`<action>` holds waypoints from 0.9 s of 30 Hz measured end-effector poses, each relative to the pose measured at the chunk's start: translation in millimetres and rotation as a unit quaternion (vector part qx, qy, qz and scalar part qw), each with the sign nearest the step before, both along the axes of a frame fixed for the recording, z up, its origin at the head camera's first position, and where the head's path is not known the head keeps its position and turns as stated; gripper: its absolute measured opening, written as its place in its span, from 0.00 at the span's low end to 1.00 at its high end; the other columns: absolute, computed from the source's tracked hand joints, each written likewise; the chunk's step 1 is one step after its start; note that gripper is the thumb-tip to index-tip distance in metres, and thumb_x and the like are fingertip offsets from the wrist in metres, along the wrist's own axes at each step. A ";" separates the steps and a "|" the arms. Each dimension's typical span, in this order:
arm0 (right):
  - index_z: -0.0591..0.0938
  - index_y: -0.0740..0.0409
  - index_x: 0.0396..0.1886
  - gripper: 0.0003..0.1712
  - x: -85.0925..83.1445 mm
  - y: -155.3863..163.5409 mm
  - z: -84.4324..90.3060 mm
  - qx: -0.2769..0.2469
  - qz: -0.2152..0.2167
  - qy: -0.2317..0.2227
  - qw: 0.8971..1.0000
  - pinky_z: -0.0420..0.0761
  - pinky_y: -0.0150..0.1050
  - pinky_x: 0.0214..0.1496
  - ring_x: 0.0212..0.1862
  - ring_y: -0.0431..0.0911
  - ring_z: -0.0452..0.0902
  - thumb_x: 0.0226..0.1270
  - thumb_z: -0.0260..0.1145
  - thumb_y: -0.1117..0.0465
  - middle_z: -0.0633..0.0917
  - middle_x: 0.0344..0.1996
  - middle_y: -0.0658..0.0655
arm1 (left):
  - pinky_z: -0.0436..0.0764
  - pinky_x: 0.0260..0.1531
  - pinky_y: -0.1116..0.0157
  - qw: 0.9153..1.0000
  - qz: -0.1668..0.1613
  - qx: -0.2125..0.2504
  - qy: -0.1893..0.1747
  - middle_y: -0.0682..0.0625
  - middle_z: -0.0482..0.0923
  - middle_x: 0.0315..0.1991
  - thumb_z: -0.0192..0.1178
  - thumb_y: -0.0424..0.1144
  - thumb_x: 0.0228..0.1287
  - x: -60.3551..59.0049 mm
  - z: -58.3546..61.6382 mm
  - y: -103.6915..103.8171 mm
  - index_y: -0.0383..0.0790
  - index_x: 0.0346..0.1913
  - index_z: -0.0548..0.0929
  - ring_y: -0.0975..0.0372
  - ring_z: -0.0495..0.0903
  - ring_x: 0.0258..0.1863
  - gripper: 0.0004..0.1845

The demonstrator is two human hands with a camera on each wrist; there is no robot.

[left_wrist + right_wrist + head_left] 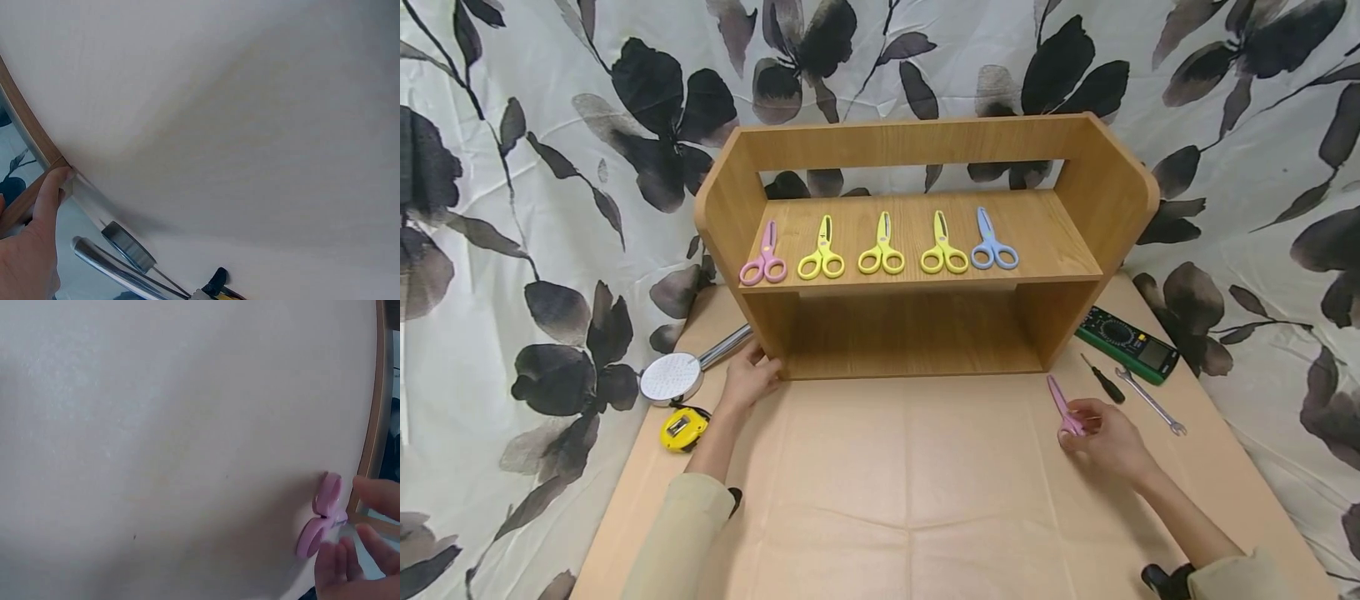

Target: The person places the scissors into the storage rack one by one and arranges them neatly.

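Observation:
A wooden shelf unit (730, 208) stands on the table (910, 483). On its upper board lie a pink pair of scissors (764, 257), three yellow pairs (882, 247) and a blue pair (992, 243), all in a row. My left hand (751, 377) rests with straight fingers against the unit's lower left corner; its finger (53, 194) touches the wooden edge (31, 134). My right hand (1101, 435) pinches the handle end of another pink pair of scissors (1063, 406), which lies low on the table right of the unit. The pink handles (322, 515) sit at my fingertips (350, 556).
A shower head (672, 377) and a yellow tape measure (682, 428) lie left of my left hand. At the right are a green multimeter (1126, 343), a screwdriver (1103, 379) and a wrench (1150, 402). A leaf-patterned cloth hangs behind and beside the table.

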State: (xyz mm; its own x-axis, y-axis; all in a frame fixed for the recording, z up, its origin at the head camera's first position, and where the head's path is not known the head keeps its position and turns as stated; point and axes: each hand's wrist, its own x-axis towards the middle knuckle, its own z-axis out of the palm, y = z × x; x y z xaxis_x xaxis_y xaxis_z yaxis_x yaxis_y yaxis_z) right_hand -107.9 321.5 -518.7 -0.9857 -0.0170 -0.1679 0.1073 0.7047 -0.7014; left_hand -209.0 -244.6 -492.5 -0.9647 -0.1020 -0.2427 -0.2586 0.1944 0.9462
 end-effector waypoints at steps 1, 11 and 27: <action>0.73 0.72 0.68 0.37 -0.1 0.7 -0.2 0.009 -0.007 0.004 1.000 0.84 0.46 0.52 0.57 0.67 0.77 0.64 0.76 0.61 0.79 0.57 0.75 | 0.88 0.47 0.58 1.000 0.000 -0.001 -0.001 0.36 0.64 0.78 0.58 0.30 0.70 -1.5 -3.1 -1.0 0.47 0.83 0.59 0.51 0.82 0.47 0.40; 0.73 0.78 0.64 0.39 0.2 10.6 -6.4 0.044 0.006 -0.016 0.999 0.83 0.62 0.56 0.55 0.69 0.78 0.62 0.78 0.58 0.81 0.55 0.79 | 0.88 0.50 0.57 1.000 0.002 0.001 0.007 0.38 0.63 0.79 0.58 0.31 0.71 -3.8 -14.5 -2.7 0.49 0.83 0.59 0.50 0.80 0.55 0.39; 0.76 0.80 0.60 0.36 1.5 8.9 -6.6 0.045 -0.020 -0.026 0.998 0.79 0.40 0.42 0.46 0.58 0.76 0.62 0.78 0.58 0.82 0.46 0.72 | 0.87 0.51 0.56 1.000 0.001 -0.005 0.004 0.39 0.62 0.80 0.58 0.31 0.71 -6.1 -14.9 -3.4 0.51 0.83 0.58 0.47 0.78 0.58 0.40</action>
State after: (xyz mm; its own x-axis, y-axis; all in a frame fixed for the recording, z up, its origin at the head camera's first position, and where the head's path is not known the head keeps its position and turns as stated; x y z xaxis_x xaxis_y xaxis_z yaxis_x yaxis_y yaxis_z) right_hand -106.4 330.4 -525.3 -0.9750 0.0391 -0.2189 0.1713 0.7594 -0.6276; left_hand -215.1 -248.0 -507.4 -0.9663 -0.1058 -0.2347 -0.2521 0.2034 0.9461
